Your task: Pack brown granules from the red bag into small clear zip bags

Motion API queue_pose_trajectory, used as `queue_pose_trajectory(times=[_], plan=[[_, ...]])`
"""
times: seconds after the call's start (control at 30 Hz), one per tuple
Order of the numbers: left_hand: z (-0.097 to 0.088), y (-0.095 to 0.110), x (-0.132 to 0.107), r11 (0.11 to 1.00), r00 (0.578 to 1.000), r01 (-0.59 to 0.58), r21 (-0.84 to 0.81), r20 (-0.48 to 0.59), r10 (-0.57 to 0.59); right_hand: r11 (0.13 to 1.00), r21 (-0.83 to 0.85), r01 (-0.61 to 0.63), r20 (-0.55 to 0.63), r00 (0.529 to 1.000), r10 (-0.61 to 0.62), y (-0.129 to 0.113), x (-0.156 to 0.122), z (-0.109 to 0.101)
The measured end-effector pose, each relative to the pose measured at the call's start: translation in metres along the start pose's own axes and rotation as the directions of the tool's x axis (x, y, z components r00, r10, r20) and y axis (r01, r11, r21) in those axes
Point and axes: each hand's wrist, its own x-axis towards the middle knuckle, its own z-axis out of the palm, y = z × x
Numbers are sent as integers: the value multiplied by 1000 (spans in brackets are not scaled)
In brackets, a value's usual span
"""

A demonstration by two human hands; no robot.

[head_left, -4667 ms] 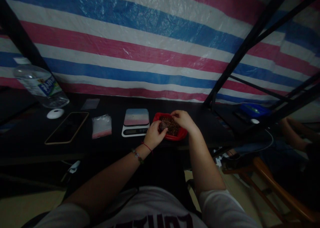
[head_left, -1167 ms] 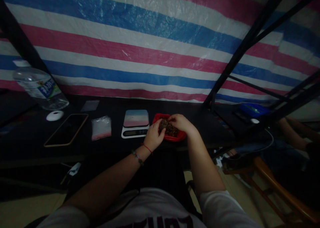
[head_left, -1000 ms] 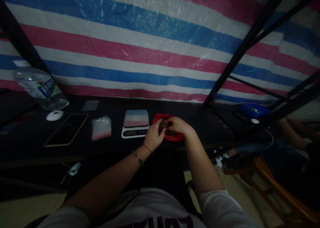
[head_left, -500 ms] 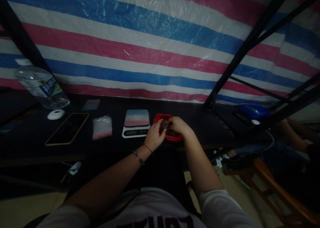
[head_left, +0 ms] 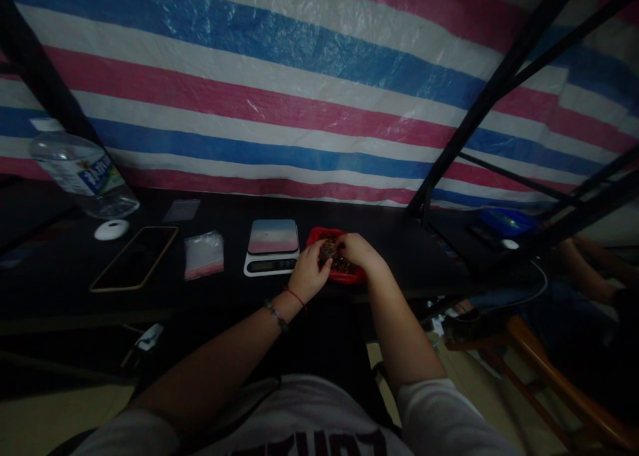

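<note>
A red plastic container (head_left: 350, 279) holds small, dark brown dried bits (head_left: 342, 264); their kind is too dim to tell. My left hand (head_left: 310, 269) reaches over its left side, thumb and fingers curved round a brown clump (head_left: 328, 249). From the right, my right hand (head_left: 358, 249) dips in with curled fingers. Its fingertips are hidden among the bits, so what they pinch does not show. Just left of the container lies a white digital scale (head_left: 271, 249) with a striped top plate and nothing on it.
Left of the scale lie a stack of small zip bags (head_left: 204, 255), a single clear bag (head_left: 182, 210), a phone (head_left: 134, 259), a white round device (head_left: 111, 229) and a plastic bottle (head_left: 82, 166). A black metal frame (head_left: 449, 153) rises at right; beyond it is another person's arm (head_left: 589, 269).
My hands stay over the red container, with only slight finger movement. More of the brown bits shows between them now. The other things have not moved.
</note>
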Motion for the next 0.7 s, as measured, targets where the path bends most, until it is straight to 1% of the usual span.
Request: queue_pose_trajectory(times=[0.07, 0.23, 0.33, 0.5, 0.7], plan=[[1, 0, 0, 1000, 1000, 16, 2, -14, -16, 1000, 2, 10, -12, 1000, -10, 1, 0, 0], [1, 1, 0, 999, 999, 33, -19, -40, -34, 1000, 7, 15, 8, 1000, -15, 1, -2, -1], [-1, 3, 0, 1000, 999, 8, -21, -43, -9, 1000, -3, 9, -6, 1000, -9, 1, -1, 0], [-4, 6, 1, 1000, 1000, -25, -13, 2, 25, 1000, -5, -11, 2, 1000, 11, 1, 0, 2], [-3, 5, 0, 1000, 999, -29, -12, -20, 29, 999, -30, -39, 40, 998, 41, -1, -1, 0]])
